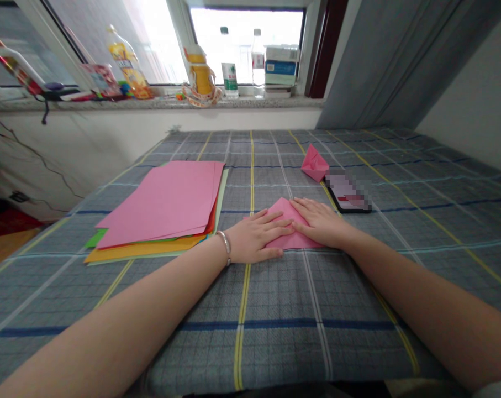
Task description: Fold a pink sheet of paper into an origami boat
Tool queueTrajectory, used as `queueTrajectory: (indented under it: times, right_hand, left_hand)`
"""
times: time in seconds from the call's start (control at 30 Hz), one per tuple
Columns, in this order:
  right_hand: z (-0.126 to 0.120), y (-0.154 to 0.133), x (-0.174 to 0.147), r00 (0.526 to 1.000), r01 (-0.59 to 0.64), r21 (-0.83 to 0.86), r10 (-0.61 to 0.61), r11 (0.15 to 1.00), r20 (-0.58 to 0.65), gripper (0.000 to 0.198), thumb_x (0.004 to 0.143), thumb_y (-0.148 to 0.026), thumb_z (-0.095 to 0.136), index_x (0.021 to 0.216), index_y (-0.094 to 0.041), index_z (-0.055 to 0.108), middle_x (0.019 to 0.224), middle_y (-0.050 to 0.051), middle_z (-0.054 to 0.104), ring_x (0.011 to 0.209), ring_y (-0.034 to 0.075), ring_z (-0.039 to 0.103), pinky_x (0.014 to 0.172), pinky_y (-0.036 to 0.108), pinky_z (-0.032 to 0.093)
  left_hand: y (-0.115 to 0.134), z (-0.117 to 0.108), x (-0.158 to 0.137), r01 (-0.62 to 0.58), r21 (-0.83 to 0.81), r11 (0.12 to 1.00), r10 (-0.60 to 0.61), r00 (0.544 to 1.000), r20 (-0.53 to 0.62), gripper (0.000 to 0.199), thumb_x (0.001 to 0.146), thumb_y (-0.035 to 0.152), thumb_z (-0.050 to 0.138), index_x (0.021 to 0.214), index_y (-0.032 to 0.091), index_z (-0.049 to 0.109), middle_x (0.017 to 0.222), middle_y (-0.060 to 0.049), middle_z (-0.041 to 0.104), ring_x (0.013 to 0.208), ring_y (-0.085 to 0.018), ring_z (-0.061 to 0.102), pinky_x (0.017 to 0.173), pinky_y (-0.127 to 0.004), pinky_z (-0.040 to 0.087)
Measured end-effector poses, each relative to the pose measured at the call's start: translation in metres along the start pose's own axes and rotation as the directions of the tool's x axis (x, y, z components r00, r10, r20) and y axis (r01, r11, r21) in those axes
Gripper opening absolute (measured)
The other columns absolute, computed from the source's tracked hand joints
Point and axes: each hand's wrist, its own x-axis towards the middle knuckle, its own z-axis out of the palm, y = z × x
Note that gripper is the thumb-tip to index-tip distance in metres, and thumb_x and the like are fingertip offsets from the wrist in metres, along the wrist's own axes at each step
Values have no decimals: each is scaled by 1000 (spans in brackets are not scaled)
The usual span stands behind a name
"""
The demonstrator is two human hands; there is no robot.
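A folded sheet of pink paper (284, 241) lies flat on the plaid cloth, its peak pointing away from me. My left hand (256, 236) rests palm down over its left part, fingers stretched to the right. On the right part lies my right hand (316, 222), also flat, with its fingers reaching up and left. Both hands are open and press on the paper without gripping it; they cover much of its sides. A silver bracelet (224, 247) circles my left wrist. Beyond my right hand stands a folded pink paper piece (315, 164) with a pointed top.
A stack of coloured paper (163, 204), pink on top, lies to the left. A phone (348, 192) lies at the right, beside the folded piece. Along the windowsill (159, 105) stand a yellow bottle (128, 63), a tube (230, 80), clear bottles (257, 63) and a box (280, 66).
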Motion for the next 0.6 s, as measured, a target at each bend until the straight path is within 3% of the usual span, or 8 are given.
queueTrajectory:
  times: [0.27, 0.6]
  right_hand:
    - [-3, 3, 1, 1000, 5, 27, -5, 1000, -11, 74, 86, -58, 36, 148, -19, 24, 151, 10, 31, 137, 27, 31, 111, 45, 26]
    - [0, 26, -2, 994, -5, 154, -12, 988, 105, 83, 82, -42, 47, 151, -18, 6, 156, 10, 12, 141, 27, 16, 115, 47, 19]
  left_hand:
    - [0, -1, 0, 14, -28, 1000, -14, 1000, -7, 59, 95, 51, 33, 146, 21, 25, 153, -4, 24, 143, -22, 12, 116, -42, 11]
    - [-5, -9, -5, -3, -13, 1000, 3, 1000, -15, 45, 98, 41, 29, 138, 23, 42, 150, -2, 33, 141, -22, 22, 115, -40, 16]
